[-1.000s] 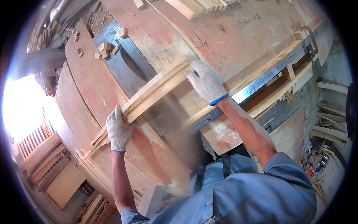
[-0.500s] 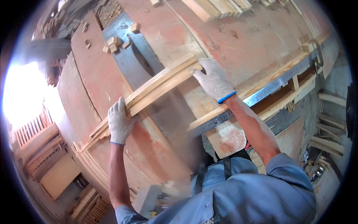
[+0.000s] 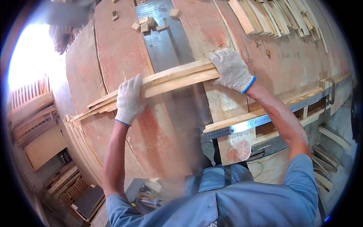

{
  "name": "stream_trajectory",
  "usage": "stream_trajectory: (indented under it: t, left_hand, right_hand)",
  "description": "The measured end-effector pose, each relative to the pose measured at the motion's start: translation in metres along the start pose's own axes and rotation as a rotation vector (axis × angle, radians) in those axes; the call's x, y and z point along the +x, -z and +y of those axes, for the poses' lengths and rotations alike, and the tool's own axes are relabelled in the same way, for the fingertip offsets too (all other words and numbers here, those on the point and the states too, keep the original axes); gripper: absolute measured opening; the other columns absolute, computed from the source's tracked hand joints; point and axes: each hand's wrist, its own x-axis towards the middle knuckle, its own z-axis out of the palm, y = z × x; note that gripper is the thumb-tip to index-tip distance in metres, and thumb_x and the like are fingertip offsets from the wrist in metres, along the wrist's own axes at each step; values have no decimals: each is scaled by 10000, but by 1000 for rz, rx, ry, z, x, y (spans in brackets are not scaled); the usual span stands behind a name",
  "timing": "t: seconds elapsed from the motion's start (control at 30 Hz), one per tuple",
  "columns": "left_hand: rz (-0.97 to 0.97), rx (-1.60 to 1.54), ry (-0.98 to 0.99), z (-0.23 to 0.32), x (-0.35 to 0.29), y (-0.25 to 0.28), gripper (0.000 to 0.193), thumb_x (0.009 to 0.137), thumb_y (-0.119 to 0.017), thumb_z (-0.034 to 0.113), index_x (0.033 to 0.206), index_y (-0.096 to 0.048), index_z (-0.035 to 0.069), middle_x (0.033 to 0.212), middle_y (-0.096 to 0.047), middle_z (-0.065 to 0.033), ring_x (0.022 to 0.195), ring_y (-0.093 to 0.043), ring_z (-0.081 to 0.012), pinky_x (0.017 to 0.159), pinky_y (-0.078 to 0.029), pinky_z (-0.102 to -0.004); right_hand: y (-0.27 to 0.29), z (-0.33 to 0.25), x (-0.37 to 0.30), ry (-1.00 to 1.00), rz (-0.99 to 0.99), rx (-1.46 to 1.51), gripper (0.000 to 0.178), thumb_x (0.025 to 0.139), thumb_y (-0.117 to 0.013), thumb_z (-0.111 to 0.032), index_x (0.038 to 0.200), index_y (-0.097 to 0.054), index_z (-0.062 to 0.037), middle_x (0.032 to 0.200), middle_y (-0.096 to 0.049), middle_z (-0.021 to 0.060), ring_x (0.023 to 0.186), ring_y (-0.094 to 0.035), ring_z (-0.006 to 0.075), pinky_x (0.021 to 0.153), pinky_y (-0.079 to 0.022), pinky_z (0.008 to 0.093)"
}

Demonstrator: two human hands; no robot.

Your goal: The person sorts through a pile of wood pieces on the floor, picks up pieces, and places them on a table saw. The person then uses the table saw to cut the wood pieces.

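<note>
Both my hands wear white knit gloves with blue cuffs. Between them lies a small bundle of long pale wooden strips (image 3: 179, 77), sloping up to the right across the worktable (image 3: 123, 49). My left hand (image 3: 129, 99) is closed around the bundle toward its left part; the strips' ends stick out past it. My right hand (image 3: 232, 72) wraps over the right end, its thumb mostly hidden below. Under the bundle runs a bluish metal plate (image 3: 158, 47) set in the table; its nearer part is blurred.
Small wood blocks (image 3: 145, 25) sit on the plate's far part. Many cut strips (image 3: 270, 19) lie at the upper right. Along the table's near right edge runs a metal ruler (image 3: 261, 122), with a clamp (image 3: 331, 90) at its far end. Slatted wooden pieces (image 3: 36, 108) stand at left.
The view has shifted, so the table appears turned. The strips now slope less steeply across the picture. My right hand has closed further over their right end; my left still holds them.
</note>
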Motion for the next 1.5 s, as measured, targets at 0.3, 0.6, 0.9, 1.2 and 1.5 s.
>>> stream_trajectory:
  t: [0.3, 0.6, 0.9, 1.2, 1.5]
  left_hand:
    - [3, -30, 27, -8, 24, 6, 941, 732, -919, 272, 1533, -484, 40, 1419, -616, -183, 1346, -552, -403, 1156, -433, -500]
    - [178, -70, -7, -26, 40, -4, 854, 712, -902, 272, 1457, -535, 75, 1302, -658, -151, 1263, -594, -383, 1117, -444, -492]
    - [139, -51, 46, -14, 16, -8, 803, 686, -912, 244, 1384, -556, 65, 1207, -641, -172, 1186, -593, -399, 1069, -463, -511]
    - [105, -87, -99, 46, -70, -16, 868, 716, -904, 285, 1455, -522, 37, 1268, -607, -138, 1232, -555, -364, 1128, -409, -511]
    - [84, -169, -43, 113, -81, -24, 851, 685, -903, 229, 1443, -552, 72, 1317, -637, -151, 1277, -559, -377, 1121, -423, -503]
  right_hand:
    - [-5, 22, 31, 19, 8, -55, 736, 623, -936, -329, 1223, -599, -71, 1101, -630, 134, 1088, -614, 348, 960, -505, 486]
    - [-5, 25, 52, 47, 171, -109, 646, 627, -927, -405, 1100, -628, -83, 963, -655, 143, 957, -657, 368, 850, -529, 489]
    - [98, 51, 5, -718, 361, 166, 684, 727, -855, -563, 1132, -701, -33, 1116, -738, 249, 1048, -706, 441, 932, -557, 509]
    - [135, 246, -15, -1053, 453, -178, 802, 861, -791, -584, 1372, -623, 11, 1313, -689, 289, 1221, -660, 458, 1057, -517, 524]
    - [62, -46, -95, -135, -133, 139, 802, 832, -818, -524, 1391, -588, 4, 1383, -618, 222, 1298, -580, 414, 1105, -463, 527]
